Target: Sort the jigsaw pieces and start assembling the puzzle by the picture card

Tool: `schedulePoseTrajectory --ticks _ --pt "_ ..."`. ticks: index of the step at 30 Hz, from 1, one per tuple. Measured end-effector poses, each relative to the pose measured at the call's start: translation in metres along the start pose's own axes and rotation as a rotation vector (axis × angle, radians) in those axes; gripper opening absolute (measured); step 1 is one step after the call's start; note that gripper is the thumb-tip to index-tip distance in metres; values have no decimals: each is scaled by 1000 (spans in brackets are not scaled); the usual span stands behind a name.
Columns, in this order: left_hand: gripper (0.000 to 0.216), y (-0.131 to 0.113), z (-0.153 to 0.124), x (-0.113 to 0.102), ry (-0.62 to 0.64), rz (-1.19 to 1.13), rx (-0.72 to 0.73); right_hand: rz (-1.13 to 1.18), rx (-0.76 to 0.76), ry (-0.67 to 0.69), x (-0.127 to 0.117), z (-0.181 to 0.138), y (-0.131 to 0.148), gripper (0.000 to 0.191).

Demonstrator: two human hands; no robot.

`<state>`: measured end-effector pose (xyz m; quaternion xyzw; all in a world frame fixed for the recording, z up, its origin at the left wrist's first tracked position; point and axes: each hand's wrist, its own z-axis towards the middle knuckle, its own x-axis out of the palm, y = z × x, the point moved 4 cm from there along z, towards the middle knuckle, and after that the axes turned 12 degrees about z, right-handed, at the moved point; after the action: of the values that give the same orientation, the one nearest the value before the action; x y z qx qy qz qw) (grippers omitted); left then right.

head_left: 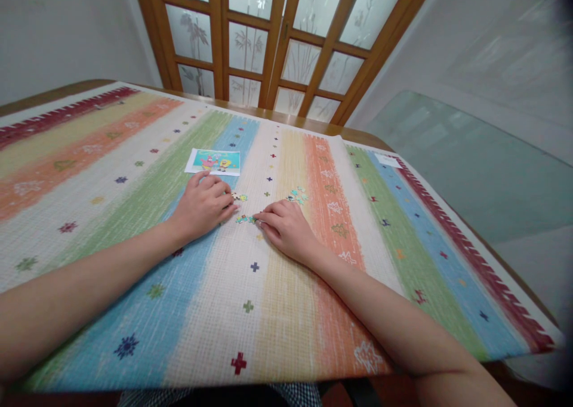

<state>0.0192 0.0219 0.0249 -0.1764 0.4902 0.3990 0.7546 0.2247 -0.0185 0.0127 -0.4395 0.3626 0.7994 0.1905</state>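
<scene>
My right hand (289, 228) reaches in from the right, thumb and index finger pinched on a small jigsaw puzzle piece (252, 219) at the end of a short row. The row's other puzzle pieces (242, 219) lie flat on the cloth, teal with bits of other colours. Resting on the cloth left of them is my left hand (203, 205), fingers loosely bent and holding nothing that I can see. Its fingertips partly cover another cluster of pieces (239, 197). Just beyond that hand lies a printed picture card (218, 162) with cartoon figures on teal.
Several loose light-blue pieces (298, 194) lie beyond my right hand. A striped tablecloth (224, 311) covers the table. A white paper slip (387, 160) lies near the far right edge. Wooden glass-paned doors (277, 43) stand behind; a pale glass panel (447, 150) is at the right.
</scene>
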Motion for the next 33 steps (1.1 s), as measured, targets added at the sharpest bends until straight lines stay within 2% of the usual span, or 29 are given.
schedulePoseTrajectory --ticks 7,13,16,21,33 --pt "32 5 2 2 -6 12 -25 -13 -2 -2 1 0 0 24" --pt "33 -1 3 6 -29 -308 -134 83 38 -77 -2 3 3 23" --pt "32 -12 4 1 -56 -425 -127 192 64 -139 -2 7 8 20" --pt "31 -28 3 -8 -97 -536 -84 379 105 -154 2 11 17 14" --pt "33 -28 0 1 11 -653 -118 588 167 -219 0 7 15 7"
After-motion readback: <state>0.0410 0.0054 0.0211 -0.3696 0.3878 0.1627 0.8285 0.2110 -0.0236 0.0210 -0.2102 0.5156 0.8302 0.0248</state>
